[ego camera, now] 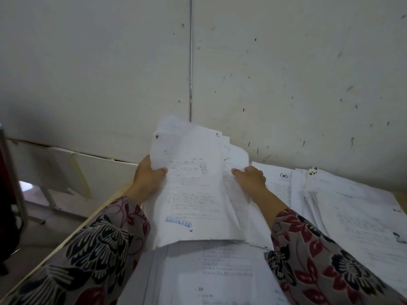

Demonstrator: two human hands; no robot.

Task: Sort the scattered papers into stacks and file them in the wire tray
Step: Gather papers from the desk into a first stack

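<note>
dim, flat indoor light | soft shadow under held sheets | wide-angle edge bending | slight blur

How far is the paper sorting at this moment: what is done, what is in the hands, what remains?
Done: a stack of papers lies at the right. In hand: the left hand and right hand grip a bundle of sheets, its top page stamped REJECTED in blue. To do: loose sheets lie under the bundle, and no wire tray is in view, so filing probably remains.
</note>
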